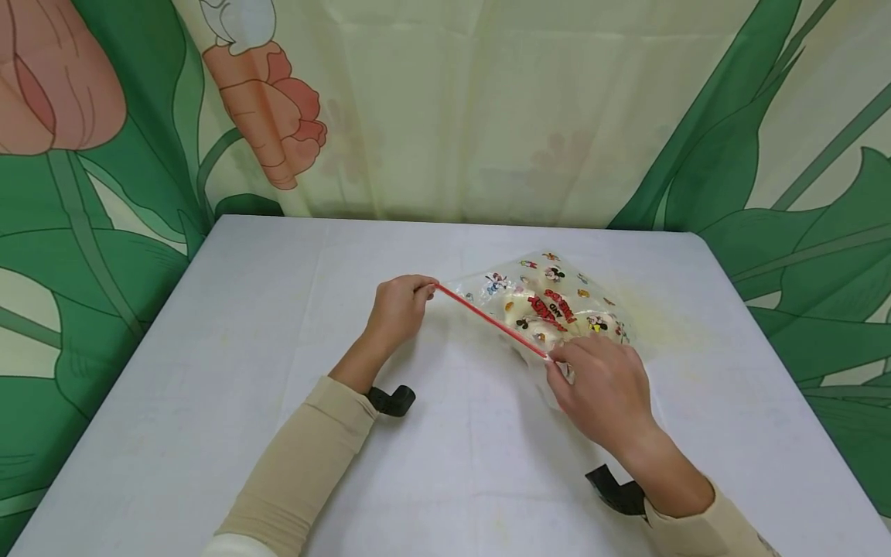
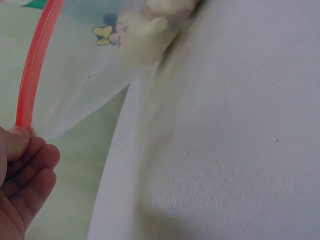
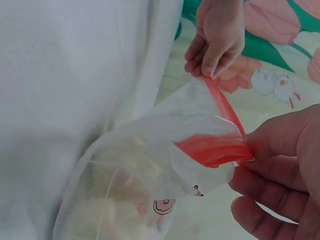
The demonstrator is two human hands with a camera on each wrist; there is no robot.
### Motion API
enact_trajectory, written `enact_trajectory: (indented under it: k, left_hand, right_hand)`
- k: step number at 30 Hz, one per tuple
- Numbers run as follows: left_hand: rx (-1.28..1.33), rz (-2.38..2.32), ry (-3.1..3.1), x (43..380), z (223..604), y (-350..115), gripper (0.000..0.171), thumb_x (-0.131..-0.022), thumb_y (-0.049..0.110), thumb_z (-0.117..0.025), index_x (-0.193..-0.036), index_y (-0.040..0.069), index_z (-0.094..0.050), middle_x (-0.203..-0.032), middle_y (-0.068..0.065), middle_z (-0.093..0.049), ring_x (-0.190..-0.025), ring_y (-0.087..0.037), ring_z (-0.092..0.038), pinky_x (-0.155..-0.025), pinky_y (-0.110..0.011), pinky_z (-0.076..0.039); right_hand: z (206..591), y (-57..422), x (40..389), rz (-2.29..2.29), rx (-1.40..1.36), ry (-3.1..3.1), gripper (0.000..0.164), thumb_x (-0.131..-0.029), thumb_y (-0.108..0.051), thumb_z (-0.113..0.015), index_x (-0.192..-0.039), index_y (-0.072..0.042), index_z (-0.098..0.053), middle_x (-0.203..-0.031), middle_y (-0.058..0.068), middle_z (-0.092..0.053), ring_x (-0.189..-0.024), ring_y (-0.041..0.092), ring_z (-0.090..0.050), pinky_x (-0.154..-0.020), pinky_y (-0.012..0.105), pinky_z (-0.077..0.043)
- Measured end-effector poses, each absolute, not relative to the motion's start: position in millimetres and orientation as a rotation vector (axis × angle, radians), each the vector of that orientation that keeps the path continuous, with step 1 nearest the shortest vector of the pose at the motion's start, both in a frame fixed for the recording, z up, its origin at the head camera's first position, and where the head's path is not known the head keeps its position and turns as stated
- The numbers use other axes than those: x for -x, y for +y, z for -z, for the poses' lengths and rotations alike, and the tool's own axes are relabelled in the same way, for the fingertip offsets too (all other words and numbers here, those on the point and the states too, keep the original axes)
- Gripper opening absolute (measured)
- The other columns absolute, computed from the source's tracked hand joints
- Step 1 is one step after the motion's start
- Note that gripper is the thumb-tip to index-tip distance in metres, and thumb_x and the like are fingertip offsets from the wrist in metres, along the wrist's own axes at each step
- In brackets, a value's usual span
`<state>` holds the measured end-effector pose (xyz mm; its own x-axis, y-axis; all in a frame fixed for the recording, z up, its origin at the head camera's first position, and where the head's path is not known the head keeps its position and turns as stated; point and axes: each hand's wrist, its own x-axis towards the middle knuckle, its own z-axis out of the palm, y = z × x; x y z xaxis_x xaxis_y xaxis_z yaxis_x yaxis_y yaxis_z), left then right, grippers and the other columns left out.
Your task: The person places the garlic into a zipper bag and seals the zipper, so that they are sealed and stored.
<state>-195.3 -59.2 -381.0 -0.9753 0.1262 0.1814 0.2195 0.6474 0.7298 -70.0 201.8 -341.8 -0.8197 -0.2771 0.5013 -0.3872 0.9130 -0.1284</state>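
A clear zip bag (image 1: 550,298) with small cartoon prints and a red zip strip (image 1: 490,319) is held over the table. My left hand (image 1: 402,309) pinches the strip's far left end between thumb and fingers. Further right, my right hand (image 1: 605,387) pinches the strip with thumb and forefinger. Between the hands the strip runs taut and slanted. Through the plastic, pale rounded things (image 3: 110,215) show blurred in the right wrist view; their kind cannot be made out. Past the right fingertips, a piece of the red strip (image 3: 212,150) folds back on itself.
A white cloth covers the table (image 1: 209,371). Behind it hangs a curtain (image 1: 473,116) printed with leaves, tulips and a rabbit. Black straps (image 1: 393,401) sit at both wrists, below beige sleeves (image 1: 306,464).
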Motion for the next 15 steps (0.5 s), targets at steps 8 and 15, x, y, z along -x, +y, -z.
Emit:
enact_trajectory:
  k: [8, 15]
  left_hand:
    - [0.300, 1.210, -2.727, 193, 378, -61, 0.020, -0.101, 0.010, -0.061, -0.113, 0.001, -0.075, -0.098, -0.009, -0.075, -0.092, -0.020, -0.069, -0.072, -0.032, -0.055]
    - [0.350, 1.203, -2.686, 188, 374, -64, 0.020, -0.100, 0.008, -0.061, -0.112, 0.000, -0.075, -0.098, -0.011, -0.074, -0.091, -0.021, -0.070, -0.071, -0.032, -0.056]
  right_hand:
    - [343, 205, 61, -0.326, -0.448, -2.569, 0.011, -0.077, -0.011, -0.081, -0.086, -0.007, -0.078, -0.086, 0.006, -0.074, -0.078, 0.028, -0.068, -0.060, 0.045, -0.050]
    - [346, 208, 57, -0.344, -0.434, -2.518, 0.009, -0.076, -0.010, -0.081, -0.084, -0.007, -0.077, -0.084, 0.006, -0.073, -0.078, 0.029, -0.066, -0.060, 0.047, -0.049]
